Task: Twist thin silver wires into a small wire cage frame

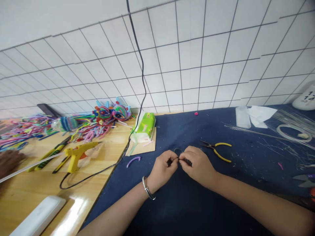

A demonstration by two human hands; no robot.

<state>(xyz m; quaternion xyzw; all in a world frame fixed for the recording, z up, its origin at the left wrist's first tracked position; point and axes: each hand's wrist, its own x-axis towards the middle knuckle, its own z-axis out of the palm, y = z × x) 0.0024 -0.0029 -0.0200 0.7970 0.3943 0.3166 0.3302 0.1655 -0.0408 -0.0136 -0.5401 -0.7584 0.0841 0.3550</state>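
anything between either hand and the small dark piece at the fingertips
Nothing visible: the left hand and right hand pinch the small dark piece directly; the pliers lie beyond the right hand.

Wearer's hands (198, 165): two; co-worker's hand (11, 160): one; glue gun (78, 153): one; pliers (219, 144): one pair; tissue pack (146, 126): one.

I see matt cloth (169, 209) under the left hand (162, 167) and right hand (198, 165); just right of them, pliers (213, 146) with smooth, plastic-looking handles (222, 143); left of them, a glossy wooden tabletop (110, 150).
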